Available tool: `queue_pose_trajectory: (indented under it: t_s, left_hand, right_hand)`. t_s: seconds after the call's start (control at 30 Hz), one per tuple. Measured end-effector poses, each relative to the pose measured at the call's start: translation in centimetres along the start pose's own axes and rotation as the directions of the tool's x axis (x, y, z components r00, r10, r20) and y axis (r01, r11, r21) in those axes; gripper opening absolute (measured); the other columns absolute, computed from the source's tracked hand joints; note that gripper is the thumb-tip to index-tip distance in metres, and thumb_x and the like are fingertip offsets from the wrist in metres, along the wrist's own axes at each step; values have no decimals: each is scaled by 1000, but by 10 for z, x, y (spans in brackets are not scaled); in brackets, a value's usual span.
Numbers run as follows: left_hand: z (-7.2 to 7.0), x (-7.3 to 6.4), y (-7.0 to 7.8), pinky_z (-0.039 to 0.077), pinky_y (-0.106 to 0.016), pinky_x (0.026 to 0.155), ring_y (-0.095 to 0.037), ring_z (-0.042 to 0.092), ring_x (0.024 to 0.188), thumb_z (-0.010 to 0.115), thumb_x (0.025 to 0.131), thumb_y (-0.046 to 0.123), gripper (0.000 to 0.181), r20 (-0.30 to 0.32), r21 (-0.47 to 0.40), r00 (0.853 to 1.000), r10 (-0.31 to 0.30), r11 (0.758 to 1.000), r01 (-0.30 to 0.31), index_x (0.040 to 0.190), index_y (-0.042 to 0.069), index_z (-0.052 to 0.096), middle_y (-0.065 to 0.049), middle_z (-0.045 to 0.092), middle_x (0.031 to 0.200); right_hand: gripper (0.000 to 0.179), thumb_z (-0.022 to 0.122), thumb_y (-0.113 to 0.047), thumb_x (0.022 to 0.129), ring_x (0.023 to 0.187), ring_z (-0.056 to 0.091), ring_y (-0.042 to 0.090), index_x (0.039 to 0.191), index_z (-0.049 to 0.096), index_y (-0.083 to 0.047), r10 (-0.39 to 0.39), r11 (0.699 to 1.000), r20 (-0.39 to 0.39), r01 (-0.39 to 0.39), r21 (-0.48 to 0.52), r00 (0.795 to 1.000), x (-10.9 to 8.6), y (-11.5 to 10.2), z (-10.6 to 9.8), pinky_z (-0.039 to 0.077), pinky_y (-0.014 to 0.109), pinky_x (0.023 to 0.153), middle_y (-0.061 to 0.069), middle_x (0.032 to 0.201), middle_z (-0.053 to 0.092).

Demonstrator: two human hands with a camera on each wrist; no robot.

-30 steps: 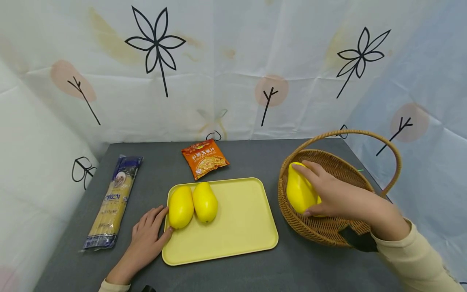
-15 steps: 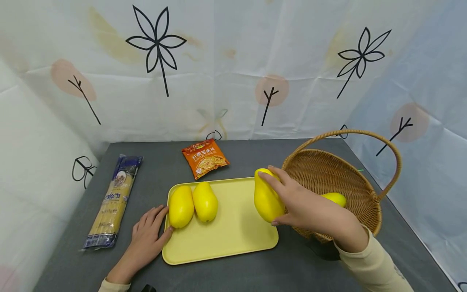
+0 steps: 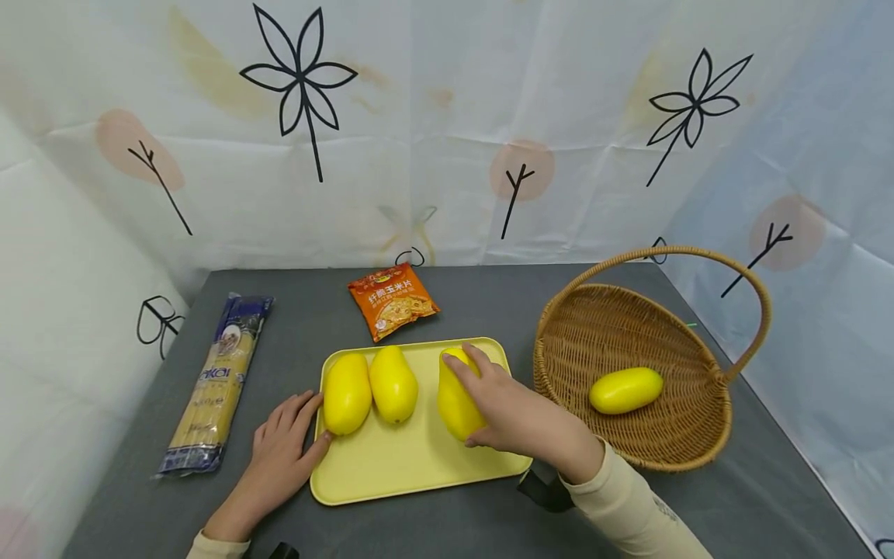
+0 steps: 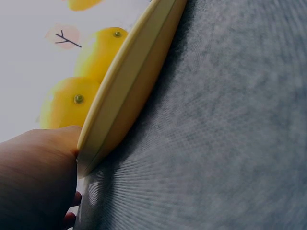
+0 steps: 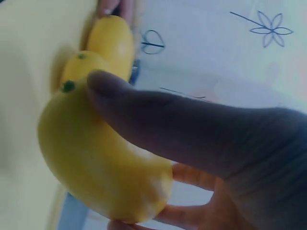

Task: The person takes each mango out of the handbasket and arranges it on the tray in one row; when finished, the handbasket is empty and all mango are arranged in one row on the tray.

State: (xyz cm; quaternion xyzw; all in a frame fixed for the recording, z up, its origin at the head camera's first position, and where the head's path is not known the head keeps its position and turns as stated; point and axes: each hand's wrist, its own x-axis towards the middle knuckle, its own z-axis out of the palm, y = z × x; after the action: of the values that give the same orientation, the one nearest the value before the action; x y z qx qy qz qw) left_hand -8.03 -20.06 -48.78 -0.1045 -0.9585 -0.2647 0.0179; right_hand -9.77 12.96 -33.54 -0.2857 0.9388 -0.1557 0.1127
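My right hand (image 3: 513, 407) grips a smooth yellow mango (image 3: 457, 397) over the right half of the yellow tray (image 3: 412, 473). In the right wrist view, thumb and fingers wrap round this mango (image 5: 100, 158), its green stem end showing. Two more mangoes lie side by side at the tray's left end, one (image 3: 347, 394) by the rim and another (image 3: 393, 386) beside it. My left hand (image 3: 279, 458) rests at the tray's left edge, fingers fairly straight, with fingertips and thumb touching the rim. The left wrist view shows the tray's side wall (image 4: 124, 91) close to that hand.
A wicker basket (image 3: 628, 330) with a tall handle stands at the right, one yellow mango (image 3: 626, 390) inside. An orange snack packet (image 3: 394, 301) lies behind the tray. A pack of spaghetti (image 3: 216, 388) lies at the left on the grey table (image 3: 489, 299).
My right hand has lifted a mango out of the basket and carried it left over the tray. One mango in the basket has come into view. The left hand stays at the rim.
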Motion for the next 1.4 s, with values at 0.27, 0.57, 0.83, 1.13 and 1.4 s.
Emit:
queue_pose_trajectory:
  t_s: [0.27, 0.57, 0.83, 1.13, 1.4]
  left_hand:
    - [-1, -2, -2, 19, -63, 95, -40, 23, 134, 53, 96, 43, 62, -5, 8, 1000, -8, 1000, 8, 145, 8, 38, -17, 31, 147]
    - [3, 0, -2, 19, -62, 96, -39, 23, 133, 53, 96, 43, 62, -15, 4, 1000, -2, 1000, 2, 145, 9, 38, -16, 31, 147]
    - [3, 0, -3, 19, -62, 96, -39, 23, 133, 54, 96, 42, 61, -19, 8, 1000, -3, 1000, 3, 145, 9, 38, -16, 31, 147]
    - [2, -1, -3, 19, -62, 95, -39, 23, 133, 55, 96, 41, 61, -20, 12, 1000, 2, 1000, -1, 145, 9, 38, -16, 31, 147]
    - [2, 0, -3, 19, -62, 96, -39, 23, 133, 54, 96, 42, 61, -14, 1, 1000, 0, 1000, 0, 146, 11, 37, -16, 31, 147]
  right_hand:
    - [96, 82, -18, 77, 132, 38, 44, 151, 23, -8, 56, 997, 38, -58, 54, 998, 19, 8, 20, 48, 42, 91, 27, 156, 11]
    - [96, 78, -18, 80, 137, 34, 40, 154, 17, -10, 90, 992, 132, -101, 74, 987, 30, 16, 36, 45, 42, 96, 25, 157, 5]
    - [90, 70, -18, 88, 76, 62, 19, 154, 11, -7, 103, 988, 143, -119, 103, 984, 34, 18, 40, 45, 24, 62, 27, 157, -4]
    - [71, 60, -19, 95, 84, 62, 20, 152, 21, -4, 83, 992, 95, -91, 84, 992, 40, 22, 41, 46, 28, 70, 26, 157, 5]
    - [63, 53, -18, 96, 121, 53, 32, 151, 23, -5, 46, 993, 79, -55, 108, 996, 47, 26, 43, 46, 38, 89, 24, 158, 8]
